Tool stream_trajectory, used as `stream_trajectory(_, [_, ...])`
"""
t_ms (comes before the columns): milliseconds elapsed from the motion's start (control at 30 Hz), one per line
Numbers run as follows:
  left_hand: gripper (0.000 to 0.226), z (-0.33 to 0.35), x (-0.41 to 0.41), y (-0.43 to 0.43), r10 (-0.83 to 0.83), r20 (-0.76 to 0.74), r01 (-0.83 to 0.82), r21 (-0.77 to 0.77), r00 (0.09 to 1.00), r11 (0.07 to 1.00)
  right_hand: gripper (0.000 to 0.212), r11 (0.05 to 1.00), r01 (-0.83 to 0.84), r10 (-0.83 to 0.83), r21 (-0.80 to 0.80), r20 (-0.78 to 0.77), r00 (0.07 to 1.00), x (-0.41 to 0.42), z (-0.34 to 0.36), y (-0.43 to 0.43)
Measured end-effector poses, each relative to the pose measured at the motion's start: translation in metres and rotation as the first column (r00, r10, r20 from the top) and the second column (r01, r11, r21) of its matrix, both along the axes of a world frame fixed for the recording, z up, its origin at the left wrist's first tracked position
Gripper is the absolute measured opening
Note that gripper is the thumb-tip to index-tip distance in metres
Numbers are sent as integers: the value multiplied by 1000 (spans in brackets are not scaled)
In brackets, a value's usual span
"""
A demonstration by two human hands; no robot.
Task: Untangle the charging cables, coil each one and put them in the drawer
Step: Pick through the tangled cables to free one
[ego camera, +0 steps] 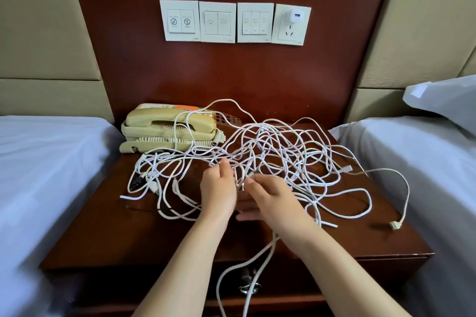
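A hotel room: twin beds (51, 162), bedside phone (167, 128) (corded), wall switch panel (217, 22).

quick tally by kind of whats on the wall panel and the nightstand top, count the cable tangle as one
white rectangular switch plates: 3
white socket plate: 1
white usb charger plugged into it: 1
beige corded telephone: 1
tangle of white charging cables: 1
total: 7
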State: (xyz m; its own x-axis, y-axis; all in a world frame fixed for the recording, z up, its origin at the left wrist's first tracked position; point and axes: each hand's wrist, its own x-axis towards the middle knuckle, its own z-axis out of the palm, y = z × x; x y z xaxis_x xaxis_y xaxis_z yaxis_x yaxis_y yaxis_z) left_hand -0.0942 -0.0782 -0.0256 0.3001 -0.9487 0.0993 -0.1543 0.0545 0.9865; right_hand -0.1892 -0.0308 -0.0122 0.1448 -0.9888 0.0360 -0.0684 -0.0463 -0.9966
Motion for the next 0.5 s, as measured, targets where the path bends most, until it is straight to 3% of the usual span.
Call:
stream_trajectory(167, [45, 8, 7, -1, 101, -10, -102, -109, 995, 989, 34, 988, -26, -1, -151, -180, 984, 9, -22, -14])
stream_trajectory(367, [44, 3, 24, -3, 75, -165, -80, -20, 983, 997, 29, 969, 43, -131, -243, -358, 925, 14, -27, -48])
stream_trajectory(500, [45, 7, 32, -1, -21, -324, 44, 64, 946, 997, 28, 938, 69, -233, -341, -468, 853, 18, -24, -64])
